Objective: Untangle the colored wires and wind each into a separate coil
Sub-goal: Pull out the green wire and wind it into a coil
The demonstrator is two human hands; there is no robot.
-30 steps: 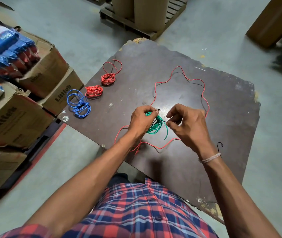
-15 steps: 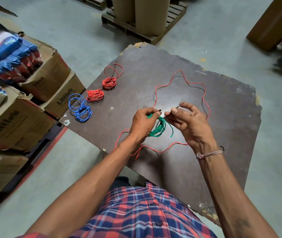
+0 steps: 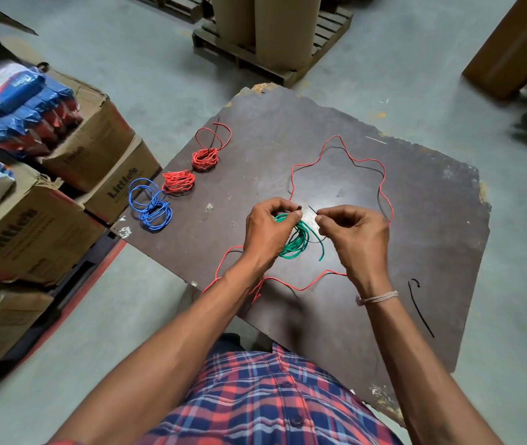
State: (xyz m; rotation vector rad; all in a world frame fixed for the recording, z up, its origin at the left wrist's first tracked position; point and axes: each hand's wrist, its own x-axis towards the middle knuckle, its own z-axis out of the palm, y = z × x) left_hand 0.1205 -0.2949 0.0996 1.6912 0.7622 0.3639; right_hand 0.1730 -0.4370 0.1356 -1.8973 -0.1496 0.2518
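A: What is on the table [image 3: 416,220]?

B: A dark, worn board serves as the table. Near its middle, the person's left hand [image 3: 267,234] grips a green wire coil [image 3: 297,240], the fingers curled round the bundle, with one dark wire tip poking out above the thumb.

A: And the other hand?

B: The right hand [image 3: 356,239] is just beside the left, its thumb and forefinger pinching a thin dark wire end close to the coil. A loose green tail hangs from the coil between the two hands. A pale thread band sits on the right wrist.

A: Are there other wires?

B: Yes. A long red wire [image 3: 381,184] lies uncoiled on the table in a wavy loop that runs round both hands, from the far side back toward the near edge. Along the left edge, three finished bundles lie in a row: a blue coil [image 3: 151,208] nearest the left corner, a red coil [image 3: 178,182] beside it, and a second red coil [image 3: 205,159] farther along with a loose loop standing out from it. A short black wire [image 3: 417,303] lies near the right edge, apart from everything else.

A: What surrounds the table?

B: Cardboard boxes [image 3: 31,232] are stacked on the floor to the left, and a wooden pallet [image 3: 249,56] stands beyond the far corner. The person wears a plaid shirt [image 3: 255,399].
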